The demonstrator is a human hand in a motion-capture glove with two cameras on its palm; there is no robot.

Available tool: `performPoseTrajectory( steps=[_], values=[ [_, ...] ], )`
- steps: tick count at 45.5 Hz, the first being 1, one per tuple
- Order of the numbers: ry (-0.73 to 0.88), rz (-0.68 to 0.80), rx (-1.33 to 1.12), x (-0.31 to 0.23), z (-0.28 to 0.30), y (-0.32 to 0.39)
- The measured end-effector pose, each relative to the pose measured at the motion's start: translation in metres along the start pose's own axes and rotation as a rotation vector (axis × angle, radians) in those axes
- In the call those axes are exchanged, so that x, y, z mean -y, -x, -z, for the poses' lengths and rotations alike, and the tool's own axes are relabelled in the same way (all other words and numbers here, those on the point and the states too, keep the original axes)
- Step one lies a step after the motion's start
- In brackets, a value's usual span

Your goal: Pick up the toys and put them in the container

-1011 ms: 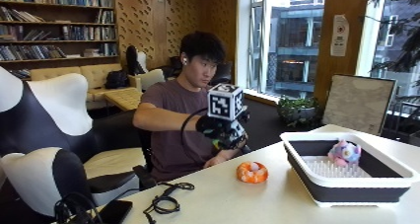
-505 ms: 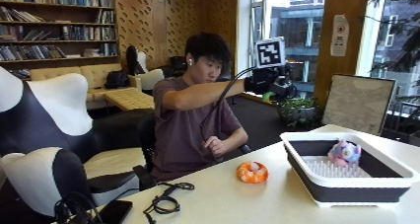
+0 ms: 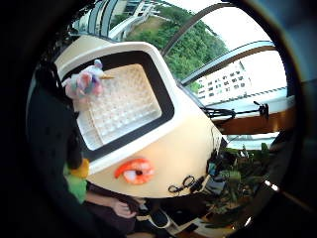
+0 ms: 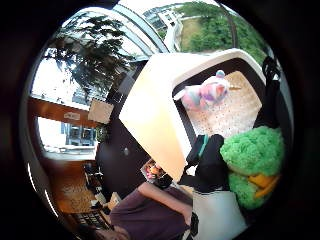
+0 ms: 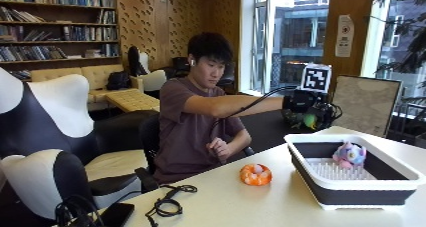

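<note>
bookshelves behind; gloved right hand (image 5: 307,111) grips one fuzzy green toy (image 4: 253,156) above container (image 5: 303,143); one pastel unicorn (image 5: 349,154) inside, one orange toy (image 5: 255,174) on desk (image 5: 266,202).

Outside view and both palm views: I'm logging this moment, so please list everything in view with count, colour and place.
container: one, white rim, dark walls, on the table.
unicorn toy: one, pink and purple, inside the container.
shrimp toy: one, orange and white, on the table beside the container.
green plush toy: one, green with orange, held above the container.
cables: one black bundle, at the table edge.
table: one, cream.
hands: gloved right hand grips the green plush toy; bare hand near the chest.
</note>
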State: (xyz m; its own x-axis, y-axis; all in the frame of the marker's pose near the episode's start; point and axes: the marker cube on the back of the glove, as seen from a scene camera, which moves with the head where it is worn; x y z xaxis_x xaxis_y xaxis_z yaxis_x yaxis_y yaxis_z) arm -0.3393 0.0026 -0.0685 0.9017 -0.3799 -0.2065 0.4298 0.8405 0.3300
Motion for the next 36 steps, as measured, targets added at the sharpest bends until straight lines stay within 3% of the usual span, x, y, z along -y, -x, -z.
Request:
performPoseTrajectory(
  steps=[4,7,11,17,26,29,36],
  values=[
    [0.176,0.066,0.028,-0.006,-0.010,0.003],
    [0.231,0.037,0.055,-0.011,-0.009,0.001],
    [0.209,0.015,-0.091,-0.021,-0.005,-0.024],
    [0.213,0.037,0.051,-0.054,0.015,-0.043],
    [0.202,-0.014,-0.013,-0.115,0.016,-0.095],
    [0.204,0.020,0.015,-0.138,0.008,-0.104],
    [0.228,-0.107,0.061,-0.167,-0.048,-0.121]
  ],
)
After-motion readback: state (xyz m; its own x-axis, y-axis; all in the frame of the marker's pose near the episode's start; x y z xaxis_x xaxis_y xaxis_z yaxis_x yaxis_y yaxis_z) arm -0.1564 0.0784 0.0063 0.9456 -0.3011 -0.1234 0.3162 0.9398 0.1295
